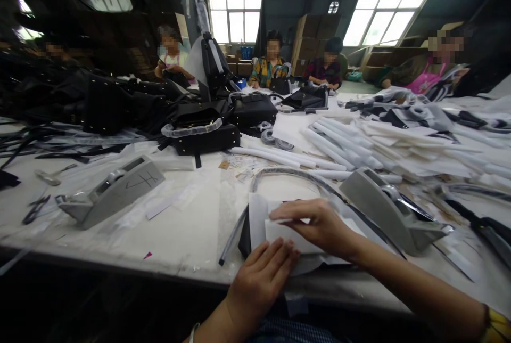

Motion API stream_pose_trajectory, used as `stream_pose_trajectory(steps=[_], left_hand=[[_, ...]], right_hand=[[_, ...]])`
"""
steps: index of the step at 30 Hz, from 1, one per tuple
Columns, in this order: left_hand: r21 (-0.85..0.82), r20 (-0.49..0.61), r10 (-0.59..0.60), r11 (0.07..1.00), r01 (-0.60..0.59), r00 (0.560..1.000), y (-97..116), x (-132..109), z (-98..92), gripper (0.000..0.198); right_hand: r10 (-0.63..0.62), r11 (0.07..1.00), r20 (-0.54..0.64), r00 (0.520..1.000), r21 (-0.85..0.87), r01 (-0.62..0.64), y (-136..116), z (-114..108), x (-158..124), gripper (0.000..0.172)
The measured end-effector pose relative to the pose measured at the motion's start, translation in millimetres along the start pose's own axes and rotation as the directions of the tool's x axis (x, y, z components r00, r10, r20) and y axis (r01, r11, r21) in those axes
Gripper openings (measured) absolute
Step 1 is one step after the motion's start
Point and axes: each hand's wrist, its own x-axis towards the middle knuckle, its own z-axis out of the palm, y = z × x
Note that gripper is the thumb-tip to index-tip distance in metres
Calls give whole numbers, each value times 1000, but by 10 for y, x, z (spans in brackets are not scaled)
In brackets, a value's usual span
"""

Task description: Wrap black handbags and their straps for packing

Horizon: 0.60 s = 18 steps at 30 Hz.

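White paper (259, 226) lies over a black bag (245, 234) at the table's front edge, just before me. My left hand (261, 279) rests on the paper's near side with its fingers stretched out flat. Above it, my right hand (317, 226) pinches the edge of a white paper sheet (289, 234) between thumb and fingers. A long strap wrapped in clear plastic (287, 171) arches behind both hands and runs down either side of the bag. Much of the bag is hidden under the paper and my hands.
Grey tape dispensers stand left (120, 188) and right (389, 210). Scissors (36, 209) lie at far left. Beyond are black handbags (207, 138), white paper rolls (287, 159) and a paper pile (399, 146). Several people sit across the table.
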Motion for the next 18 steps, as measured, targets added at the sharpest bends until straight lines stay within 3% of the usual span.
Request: stream_pose_trajectory(steps=[3, 6, 14, 18], left_hand=[[-93, -26, -53, 994, 50, 998, 11, -22, 2, 31], [-176, -51, -108, 980, 97, 993, 18, -52, 13, 26], [-251, -39, -188, 953, 173, 981, 3, -99, 24, 24], [-279, -53, -294, 922, 268, 954, 40, -132, 42, 22]], right_hand=[[-133, 988, 47, 990, -67, 136, -61, 124, -329, 31], [-153, 972, -1, 988, -182, 150, -45, 256, -529, 40], [-223, 961, -106, 969, -190, 201, 40, 388, -773, 45], [-272, 918, -98, 957, -323, 228, 97, 442, -873, 45]])
